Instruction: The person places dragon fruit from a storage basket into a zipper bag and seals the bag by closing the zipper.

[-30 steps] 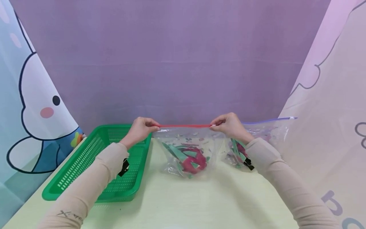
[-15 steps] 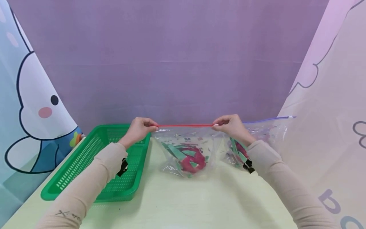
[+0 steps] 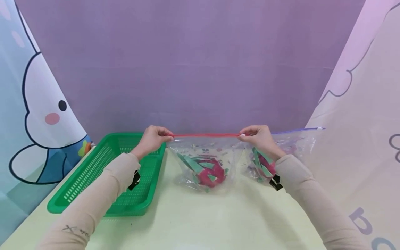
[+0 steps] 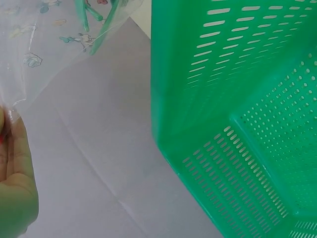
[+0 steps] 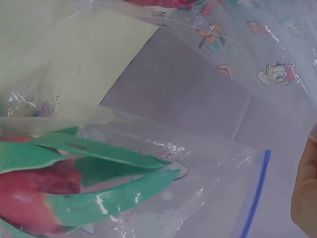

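A clear zip bag point(image 3: 229, 163) with a red zip strip point(image 3: 206, 135) hangs upright between both hands, its lower part on the table. Inside it lies a red and green dragon fruit point(image 3: 212, 176). My left hand point(image 3: 153, 139) pinches the strip's left end between thumb and fingers. At the strip's right part, my right hand point(image 3: 258, 138) pinches the small white slider point(image 3: 242, 134). A second zip bag point(image 3: 304, 142), with a blue-purple strip and another dragon fruit point(image 5: 29, 203), stands behind the right wrist, partly hidden. In the left wrist view, the left hand point(image 4: 17, 183) shows at the edge.
A green perforated plastic basket point(image 3: 156, 184) sits left of the bag, partly covered by the left forearm. The pale table point(image 3: 200, 218) meets a purple cloth backdrop point(image 3: 200, 69). Printed curtains point(image 3: 47, 104) flank both sides.
My right hand has moved right along the red strip, taking the white slider with it, and more strip shows between the hands. The left hand keeps its pinch at the left end.
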### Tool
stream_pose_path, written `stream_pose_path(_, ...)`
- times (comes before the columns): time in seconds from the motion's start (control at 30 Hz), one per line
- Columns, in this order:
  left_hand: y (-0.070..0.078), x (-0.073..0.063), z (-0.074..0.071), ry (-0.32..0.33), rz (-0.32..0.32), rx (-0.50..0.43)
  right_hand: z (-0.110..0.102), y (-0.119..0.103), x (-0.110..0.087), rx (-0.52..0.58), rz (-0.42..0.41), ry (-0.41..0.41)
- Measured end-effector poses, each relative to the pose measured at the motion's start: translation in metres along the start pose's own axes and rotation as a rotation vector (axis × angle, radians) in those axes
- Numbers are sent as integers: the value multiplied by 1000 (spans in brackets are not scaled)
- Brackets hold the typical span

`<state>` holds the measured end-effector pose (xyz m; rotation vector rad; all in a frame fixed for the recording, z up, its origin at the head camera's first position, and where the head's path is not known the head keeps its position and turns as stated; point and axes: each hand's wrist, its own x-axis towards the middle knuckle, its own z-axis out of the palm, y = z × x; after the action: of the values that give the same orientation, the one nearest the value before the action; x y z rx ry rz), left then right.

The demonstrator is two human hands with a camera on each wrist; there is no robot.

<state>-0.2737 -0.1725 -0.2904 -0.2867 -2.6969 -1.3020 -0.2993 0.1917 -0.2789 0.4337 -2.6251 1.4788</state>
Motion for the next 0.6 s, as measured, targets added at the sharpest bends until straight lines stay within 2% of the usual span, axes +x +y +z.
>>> stream_pose_path(0.43,-10,-1,1,13,-37,-35,-3,-1,-5,5,-8,-10)
stream_pose_path(0.6,-6,-3,3,30,-18,-18,-3,-1,-5,-17,-19,-11)
